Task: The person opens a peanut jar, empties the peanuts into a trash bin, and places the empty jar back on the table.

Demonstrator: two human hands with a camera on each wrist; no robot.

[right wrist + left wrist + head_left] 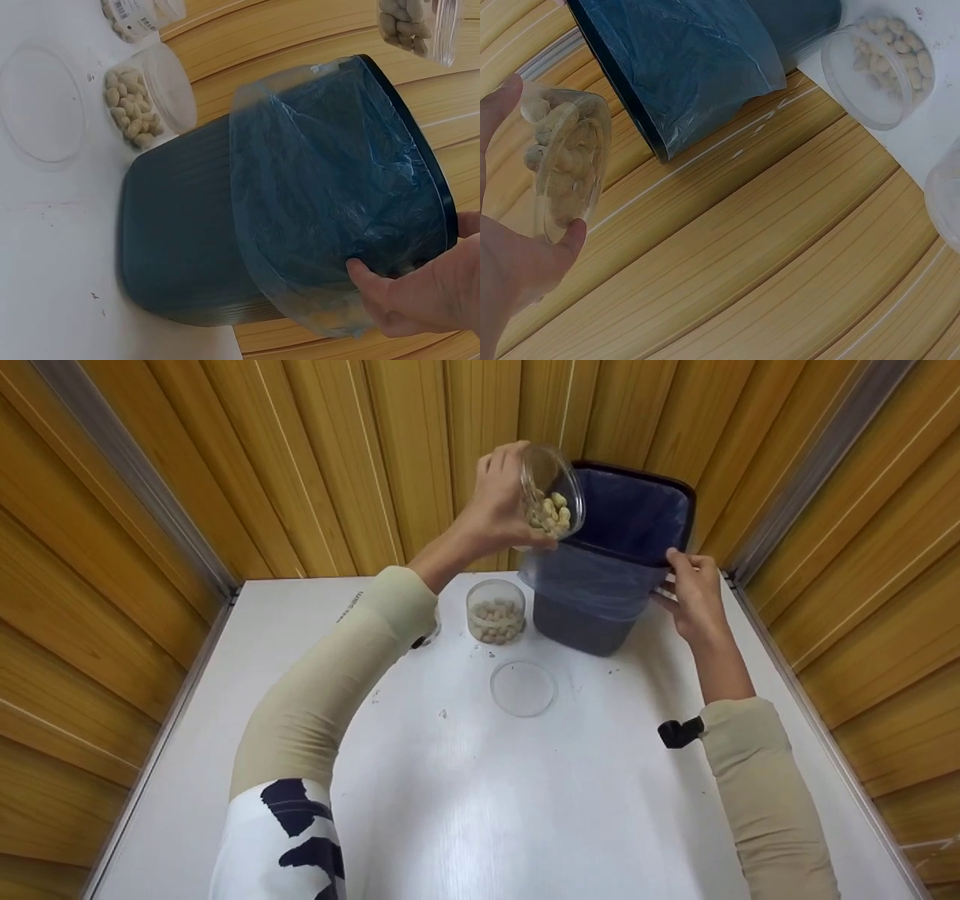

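The enclosure has wood-plank walls (405, 457) on the sides in view and a white counter (487, 795) marked with scattered dark flecks (442, 713). The left hand (499, 499) is raised above the counter, fingers and thumb curled around a clear open jar (553, 484), which is tipped on its side beside the upper edge of a dark bin (585, 621). The jar's mouth is turned toward the bin's opening; peanuts in the shell (553, 515) lie inside the jar. The right hand (697, 589) is partly closed and grips the bin's black rim (630, 557) at the near right corner, with the thumb against a translucent liner (592, 575) folded over the outside. The bin is at the back of the counter. A second clear jar (496, 613), upright and holding pale nuts, stands just left of the bin. A round transparent lid (523, 688) lies flat in front of it. A third, labelled jar (131, 19), cut off by the right wrist view, stands beside the second.
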